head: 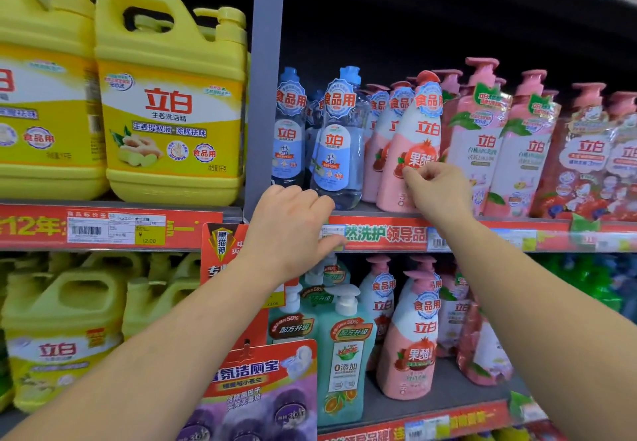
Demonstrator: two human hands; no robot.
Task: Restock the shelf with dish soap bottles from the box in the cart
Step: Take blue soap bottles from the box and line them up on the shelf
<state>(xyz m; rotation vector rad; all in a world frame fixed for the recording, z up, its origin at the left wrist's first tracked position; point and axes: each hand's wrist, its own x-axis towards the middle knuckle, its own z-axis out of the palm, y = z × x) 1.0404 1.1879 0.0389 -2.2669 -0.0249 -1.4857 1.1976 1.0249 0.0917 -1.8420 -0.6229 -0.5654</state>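
Two hands at shelf edge (386, 214), right grip (437, 192) pinching pink bottle (410, 151), left grip (293, 230) loosely curled, empty

1. The left hand (293, 227) covers the foot of the clear blue bottle (339, 141) at the shelf's front edge, so contact cannot be judged.
2. The right hand (436, 189) hides the lower label of the leaning pink bottle (412, 151); whether its curled fingers pinch the bottle or only touch it is unclear.
3. The price tag (332, 232) on the shelf's front rail (386, 235) is partly behind the left hand, its print unreadable.
4. The yellow jug (38, 96) at the shelf's left end is cut by the picture's edge.
5. The rear rows of pink pump bottles (477, 137) are mostly hidden behind the front ones.
6. The hanging red sign (220, 251) is half covered by the left forearm.
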